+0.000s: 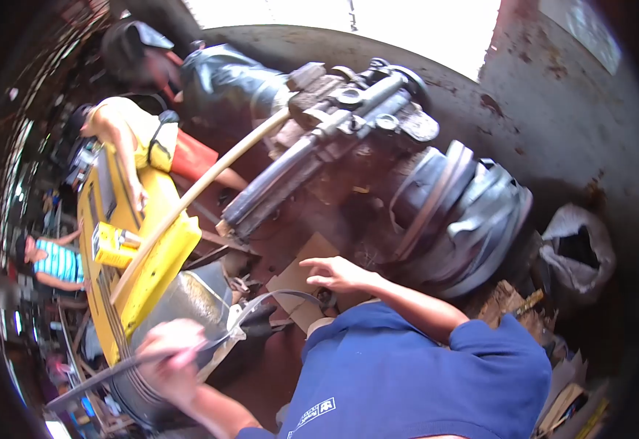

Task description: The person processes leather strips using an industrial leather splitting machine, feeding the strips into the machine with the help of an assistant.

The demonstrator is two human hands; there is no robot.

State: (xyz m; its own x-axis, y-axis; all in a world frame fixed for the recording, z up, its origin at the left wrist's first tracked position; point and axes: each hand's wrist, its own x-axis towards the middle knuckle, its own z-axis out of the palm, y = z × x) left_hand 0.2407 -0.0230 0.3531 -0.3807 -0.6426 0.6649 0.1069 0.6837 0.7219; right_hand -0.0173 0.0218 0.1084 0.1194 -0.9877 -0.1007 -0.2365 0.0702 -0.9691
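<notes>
My left hand (173, 360), blurred by motion, is closed around a long, flat grey strip (261, 298) that looks like rubber. One end of the strip reaches to the lower left; the other arcs over toward the floor in front of me. My right hand (338, 275) is apart from the strip's far end, with its index finger stretched out and nothing in it. Below it lies a piece of brown cardboard (297, 282). A dark drum-like container (195, 289) stands beyond my left hand.
A yellow bench (162, 274) carries a yellow box (114, 245) and a long wooden pole (206, 178). Ahead is a metal machine (319, 135). Rolled grey sheets (480, 223) and a white sack (579, 249) stand right. A person in yellow (125, 132) leans over the bench; another wears blue stripes (60, 261).
</notes>
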